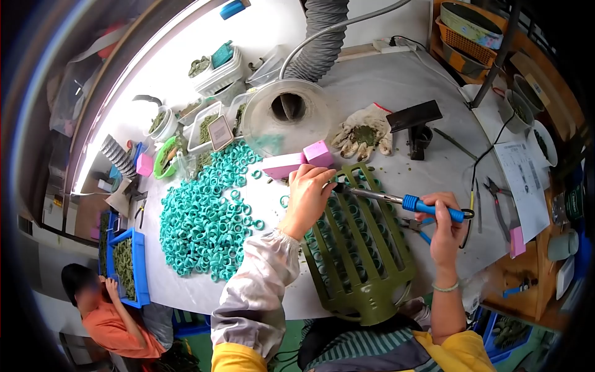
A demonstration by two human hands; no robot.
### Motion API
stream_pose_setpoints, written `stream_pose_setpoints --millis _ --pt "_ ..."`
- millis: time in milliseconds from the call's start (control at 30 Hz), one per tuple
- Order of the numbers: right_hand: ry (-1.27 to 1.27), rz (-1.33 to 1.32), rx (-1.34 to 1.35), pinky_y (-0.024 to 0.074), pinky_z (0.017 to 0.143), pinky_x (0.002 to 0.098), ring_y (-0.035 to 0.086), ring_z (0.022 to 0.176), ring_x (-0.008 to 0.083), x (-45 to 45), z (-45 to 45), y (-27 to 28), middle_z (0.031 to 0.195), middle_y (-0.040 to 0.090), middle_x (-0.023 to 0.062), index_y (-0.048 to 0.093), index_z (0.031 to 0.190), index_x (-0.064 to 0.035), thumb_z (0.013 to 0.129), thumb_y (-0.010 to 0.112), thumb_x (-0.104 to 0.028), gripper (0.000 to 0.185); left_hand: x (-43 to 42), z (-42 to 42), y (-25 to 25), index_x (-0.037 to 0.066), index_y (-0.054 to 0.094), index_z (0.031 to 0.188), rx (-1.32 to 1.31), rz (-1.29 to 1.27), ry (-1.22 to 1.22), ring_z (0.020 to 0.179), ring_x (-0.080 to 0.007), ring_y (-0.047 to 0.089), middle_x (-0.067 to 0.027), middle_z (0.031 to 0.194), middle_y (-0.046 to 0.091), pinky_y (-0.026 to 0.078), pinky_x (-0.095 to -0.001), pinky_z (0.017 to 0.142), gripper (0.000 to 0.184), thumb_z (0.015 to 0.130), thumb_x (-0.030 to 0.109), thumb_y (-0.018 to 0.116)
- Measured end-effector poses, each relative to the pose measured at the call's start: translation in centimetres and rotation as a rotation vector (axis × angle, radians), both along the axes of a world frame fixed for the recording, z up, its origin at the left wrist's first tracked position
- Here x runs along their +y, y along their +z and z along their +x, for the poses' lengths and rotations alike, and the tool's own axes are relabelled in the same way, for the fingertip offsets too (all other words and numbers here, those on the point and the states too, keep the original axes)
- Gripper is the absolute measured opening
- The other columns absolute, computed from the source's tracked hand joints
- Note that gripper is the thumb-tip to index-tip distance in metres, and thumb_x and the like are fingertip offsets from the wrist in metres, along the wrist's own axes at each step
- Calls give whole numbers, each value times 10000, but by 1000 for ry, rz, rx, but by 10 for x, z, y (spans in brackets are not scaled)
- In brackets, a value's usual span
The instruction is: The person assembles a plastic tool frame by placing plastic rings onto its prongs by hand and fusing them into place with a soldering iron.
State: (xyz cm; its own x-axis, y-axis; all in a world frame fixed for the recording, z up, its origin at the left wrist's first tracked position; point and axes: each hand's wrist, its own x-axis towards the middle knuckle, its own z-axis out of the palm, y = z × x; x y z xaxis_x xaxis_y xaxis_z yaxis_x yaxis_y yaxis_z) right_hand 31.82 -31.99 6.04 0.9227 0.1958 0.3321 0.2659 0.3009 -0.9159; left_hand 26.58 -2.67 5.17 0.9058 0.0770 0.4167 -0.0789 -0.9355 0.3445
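Observation:
My right hand [445,232] is wrapped round the blue handle of a soldering iron [384,197], whose metal barrel points left. The iron's tip end reaches the fingers of my left hand [308,198]. Those fingers are pinched together, and what they hold is too small or hidden to name. Below both hands lies an olive-green slatted frame [365,288], with small teal rings showing between its slats. A large heap of teal rings [207,223] spreads over the table left of my left forearm. Two pink blocks [284,165] sit just beyond my left hand.
A clear funnel hood [257,124] on a grey duct stands behind. A stained glove [365,133], a black stand [415,121] and pliers [496,201] lie right. Tubs of green pieces [214,77] line the back. A person in orange [118,319] sits left by a blue crate [141,273].

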Motion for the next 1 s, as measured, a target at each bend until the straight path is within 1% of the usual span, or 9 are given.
stream_pose_setpoints --millis 300,433,467,533,633,800,900,967,1000 --pt "-52 -31 -16 559 620 285 644 708 186 -15 -4 18 975 636 139 636 918 69 999 510 -72 206 5 1 0 53 733 1135 -14 23 -45 1081 -274 598 -69 1100 726 415 -408 936 334 809 115 771" --pt "-27 8 49 545 572 286 624 703 185 -19 -3 19 955 628 142 628 892 64 993 514 -115 235 42 -13 3 34 686 1049 -71 -315 63 976 -363 620 -145 986 678 477 -440 843 191 862 71 703" --pt "-26 15 65 546 565 285 624 709 185 -20 -4 19 952 626 141 630 889 63 991 519 -120 237 72 -21 -5 26 656 974 -87 -279 192 915 -389 629 -166 945 658 501 -446 795 101 874 23 641" --pt "-32 13 72 549 555 284 626 726 185 -22 -5 19 949 622 140 632 882 61 990 525 -125 241 127 -52 -8 44 684 906 28 83 458 905 -381 631 -161 911 643 511 -454 791 149 799 -17 600" --pt "-35 1 65 558 549 285 632 757 183 -21 -6 19 950 619 135 635 873 58 989 528 -127 243 192 -99 -23 66 719 836 163 302 544 903 -359 639 -140 912 640 525 -443 788 114 772 9 643" --pt "-30 0 63 568 554 286 636 773 179 -18 -10 22 947 619 131 638 875 57 991 534 -125 240 219 -119 -40 25 755 925 229 139 490 847 -328 691 -138 983 687 551 -399 783 158 771 56 772" --pt "-65 -20 37 568 556 286 636 762 181 -20 -12 23 946 620 129 640 890 55 993 533 -123 232 204 -116 -35 33 732 869 129 -27 576 835 -318 685 -121 965 682 550 -430 774 123 791 104 794" --pt "-58 -25 41 562 560 287 635 741 182 -26 -11 24 948 621 131 640 897 55 994 532 -122 229 181 -103 -23 14 710 912 -5 -170 493 811 -262 725 -129 929 712 571 -345 730 133 828 71 796" --pt "-55 -27 43 560 561 288 634 731 182 -29 -11 25 949 621 132 640 901 55 994 531 -122 228 155 -91 -9 13 706 944 -23 -372 452 801 -245 725 -122 910 712 571 -329 725 134 846 60 784"
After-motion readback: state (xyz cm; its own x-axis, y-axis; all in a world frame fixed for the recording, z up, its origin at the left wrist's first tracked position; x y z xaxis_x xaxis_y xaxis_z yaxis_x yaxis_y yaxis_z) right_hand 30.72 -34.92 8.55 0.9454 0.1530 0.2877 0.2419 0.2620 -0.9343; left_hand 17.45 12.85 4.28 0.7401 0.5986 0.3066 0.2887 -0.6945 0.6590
